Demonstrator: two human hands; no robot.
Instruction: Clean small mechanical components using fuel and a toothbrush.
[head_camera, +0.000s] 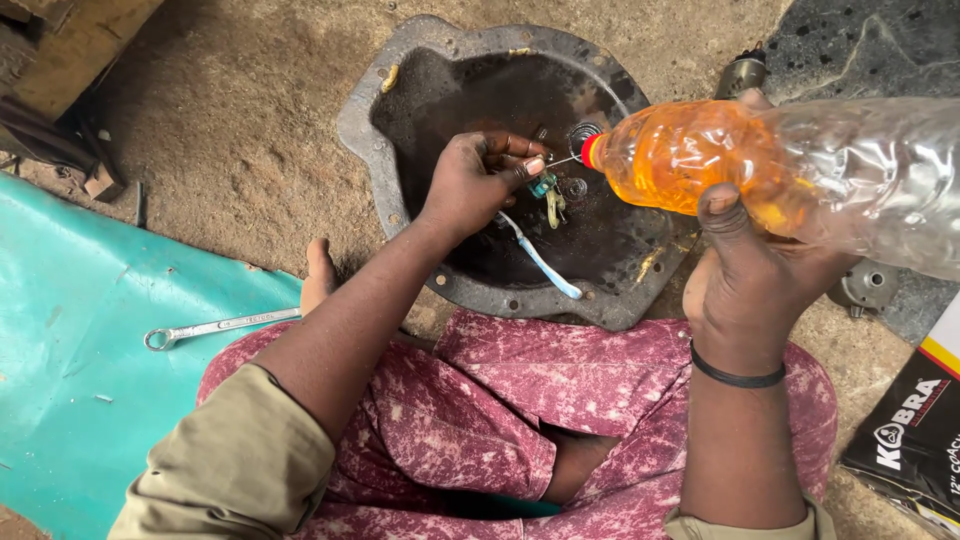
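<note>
Our right hand (745, 285) grips the tilted bottle (780, 170); left fingers (505, 165) pinch, perhaps, a small part over the pan (400, 110); black box (915, 440) on dirt floor (230, 110).

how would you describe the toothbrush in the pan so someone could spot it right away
Start at the dark, greasy metal pan on the dirt floor in front of the seated person. Inside it, just below the left hand, lies the toothbrush, running diagonally toward the pan's near rim. Its pale blue-and-white handle is the only long, light thing there; the neighbouring small parts are short and metallic.
</note>
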